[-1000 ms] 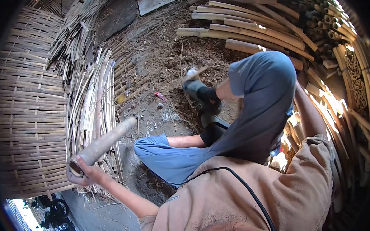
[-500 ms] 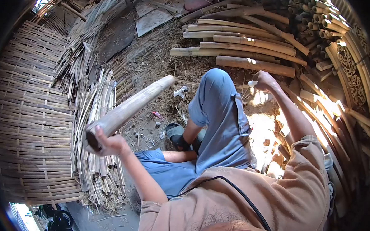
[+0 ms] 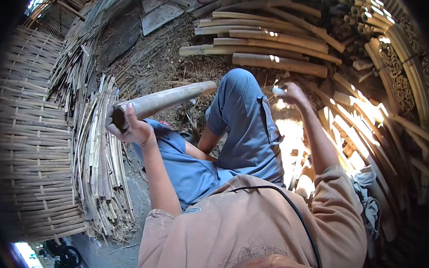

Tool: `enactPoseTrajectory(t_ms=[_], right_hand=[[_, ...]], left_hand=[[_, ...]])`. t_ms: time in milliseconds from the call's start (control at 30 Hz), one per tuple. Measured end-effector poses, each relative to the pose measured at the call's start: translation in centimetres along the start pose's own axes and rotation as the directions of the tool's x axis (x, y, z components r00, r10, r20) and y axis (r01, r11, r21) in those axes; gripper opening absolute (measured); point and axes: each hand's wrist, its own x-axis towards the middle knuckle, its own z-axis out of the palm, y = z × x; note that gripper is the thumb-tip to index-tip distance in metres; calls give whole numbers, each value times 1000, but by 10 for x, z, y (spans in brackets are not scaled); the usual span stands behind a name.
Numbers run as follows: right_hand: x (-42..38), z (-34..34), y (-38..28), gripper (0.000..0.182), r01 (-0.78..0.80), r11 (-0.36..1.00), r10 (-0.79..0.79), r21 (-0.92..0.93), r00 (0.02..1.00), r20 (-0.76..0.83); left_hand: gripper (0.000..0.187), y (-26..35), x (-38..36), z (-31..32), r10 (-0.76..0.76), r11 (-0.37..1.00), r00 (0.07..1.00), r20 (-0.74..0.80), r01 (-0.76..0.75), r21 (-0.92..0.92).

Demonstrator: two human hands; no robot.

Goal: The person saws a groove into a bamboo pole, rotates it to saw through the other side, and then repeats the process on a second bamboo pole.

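Note:
My left hand point(image 3: 139, 129) is wrapped around the near end of a thick bamboo pole point(image 3: 169, 100), its thumb over the rim of the dark hollow opening. The pole slants slightly upward to the right, its far end close to my raised knee point(image 3: 243, 81). To the right of that knee, my right hand point(image 3: 294, 94) is closed on a small tool with a pale, bright end point(image 3: 277, 90). Its kind cannot be made out, and the fingers hide part of it.
Bamboo poles point(image 3: 278, 58) lie in a pile ahead, with more bamboo lengths point(image 3: 364, 121) along my right. A bundle of split bamboo strips point(image 3: 99, 159) lies on the left beside a woven bamboo panel point(image 3: 35, 133). A crumpled cloth point(image 3: 367, 194) is near my right elbow.
The bamboo pole has swung to a flatter angle and come nearer my body, its far end now by my knee. My right hand has shifted slightly left in view, and the view itself has moved.

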Motion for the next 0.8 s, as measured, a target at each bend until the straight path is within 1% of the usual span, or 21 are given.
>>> enactPoseTrajectory(t_ms=[33, 67, 100, 133, 167, 200, 267, 300, 333, 367, 400, 433, 467, 500, 533, 600, 633, 667, 733, 800], right_hand=[[8, 5, 19, 43, 42, 996, -45, 77, 998, 44], [3, 4, 22, 44, 27, 992, -29, 120, 999, 20], [-3, 3, 19, 44, -6, 985, 18, 174, 998, -67], [-13, -5, 9, 43, -47, 988, 62, 145, 994, -96], [-21, -12, -1, 43, -37, 992, 60, 119, 979, -193], [-32, -19, -15, 42, -36, 994, 64, 103, 955, -289], [-51, -31, -39, 41, 76, 967, 35, 243, 905, -425], [-47, -25, -37, 40, 257, 914, -55, 313, 844, -533], [-56, -21, -50, 35, 377, 843, -90, 383, 801, -592], [-52, -9, -54, 32, 418, 811, -106, 408, 792, -601], [-51, 6, -57, 29, 448, 780, -117, 436, 790, -602], [-69, 4, -82, 25, 380, 790, -119, 482, 866, -486], [-64, 19, -84, 26, 378, 830, -187, 410, 881, -434], [-67, 34, -97, 30, 404, 804, -188, 437, 869, -457], [-73, 51, -114, 34, 427, 777, -184, 462, 856, -483], [-80, 88, -134, 34, 370, 697, -139, 614, 910, -390], [-92, 102, -147, 33, 326, 673, -130, 664, 936, -327], [-105, 113, -158, 33, 278, 650, -123, 708, 957, -263], [-111, 158, -157, 32, 267, 633, -167, 726, 964, -208], [-129, 175, -156, 32, 214, 680, -187, 701, 975, -117]], left_hand=[[34, -1, -3, -2, 31, 999, 999, 24, -31, -7], [34, -9, -5, -10, 74, 995, 997, 7, -74, 60], [35, -9, -8, -13, 25, 999, 1000, -6, -25, 32], [36, -9, -12, -18, -25, 1000, 1000, -18, 26, 8], [36, -27, -15, -34, -40, 995, 999, -22, 42, 91], [38, -27, -20, -39, -56, 992, 998, -36, 60, 107], [39, -39, -30, -55, -123, 986, 988, -91, 133, 105], [38, -43, -32, -62, -178, 983, 977, -119, 183, 27], [39, -37, -31, -68, -257, 966, 954, -152, 254, -43], [40, -47, -30, -80, -311, 950, 932, -188, 297, -95], [41, -57, -30, -94, -367, 929, 904, -220, 344, -138], [41, -60, -28, -101, -412, 911, 865, -285, 384, -152], [41, -63, -26, -107, -454, 891, 821, -347, 423, -164], [41, -65, -26, -117, -491, 869, 772, -404, 463, -171], [41, -73, -26, -130, -526, 849, 743, -414, 491, -197], [40, -96, -27, -155, -600, 798, 675, -430, 543, -260], [37, -100, -28, -163, -677, 728, 602, -424, 634, -262], [36, -97, -29, -164, -705, 705, 609, -363, 658, -265], [35, -80, -27, -155, -758, 652, 602, -250, 705, -277], [32, -84, -29, -148, -788, 614, 589, -181, 732, -295]])
